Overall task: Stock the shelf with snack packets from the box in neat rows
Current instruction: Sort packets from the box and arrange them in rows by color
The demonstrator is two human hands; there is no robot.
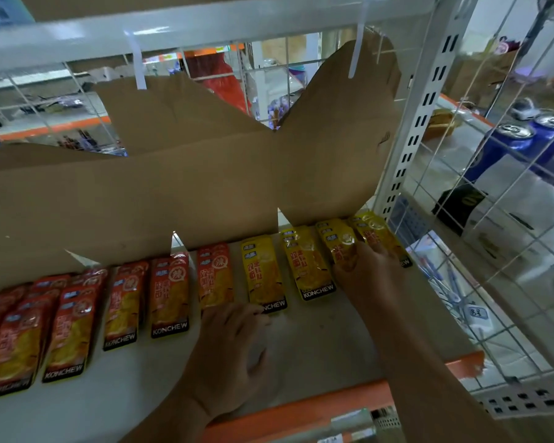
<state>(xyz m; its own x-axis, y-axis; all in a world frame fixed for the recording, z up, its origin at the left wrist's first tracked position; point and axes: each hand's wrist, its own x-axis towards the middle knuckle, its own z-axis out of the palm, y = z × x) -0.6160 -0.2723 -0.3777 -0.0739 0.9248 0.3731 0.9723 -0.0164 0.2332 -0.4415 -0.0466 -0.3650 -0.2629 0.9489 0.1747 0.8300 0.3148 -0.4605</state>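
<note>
Snack packets lie in rows on the white shelf (307,343): orange ones (170,292) to the left, yellow ones (311,263) to the right. Just behind them stands the open cardboard box (141,203) with its flaps raised. My left hand (234,353) rests on the shelf, its fingertips touching the lower edges of an orange packet (215,279) and a yellow packet (263,273). Over the rightmost yellow stacks, my right hand (371,276) pinches a yellow packet (341,244) with the thumb on its face. Further yellow packets (378,231) lie partly under its fingers.
A white slotted upright (410,139) and wire mesh panel (493,219) bound the shelf on the right. Blue cans (512,139) stand beyond the mesh. The shelf's orange front edge (333,401) runs below my hands. A white beam (205,24) crosses overhead.
</note>
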